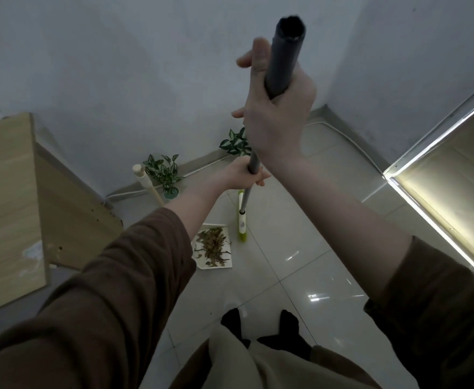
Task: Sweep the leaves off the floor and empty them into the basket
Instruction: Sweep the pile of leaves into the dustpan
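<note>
Pale glossy floor tiles (pixel 314 262) run into a corner of grey-white walls (pixel 117 66), and we look down at them past our own brown sleeves. Our right hand (pixel 278 119) is curled tight round the upper part of the broom's grey handle (pixel 283 57), just under its hollow top end. Our left hand (pixel 244 176) grips the same handle lower down, its fingers wrapped round the thinner shaft. The white and green broom head (pixel 242 223) stands on the floor just beside the far right corner of a white dustpan (pixel 202 263). The dry brown leaves (pixel 213 244) lie heaped in that dustpan, ahead of our feet in black socks (pixel 287 321). A small potted plant (pixel 164 172) sits by the wall, with a cream pole (pixel 143 178) leaning just left of it, and a second leafy plant (pixel 234 143) shows partly behind our right wrist. A light wooden desk (pixel 2 178) stands at left, and a lit shelf unit (pixel 455 175) at right.
</note>
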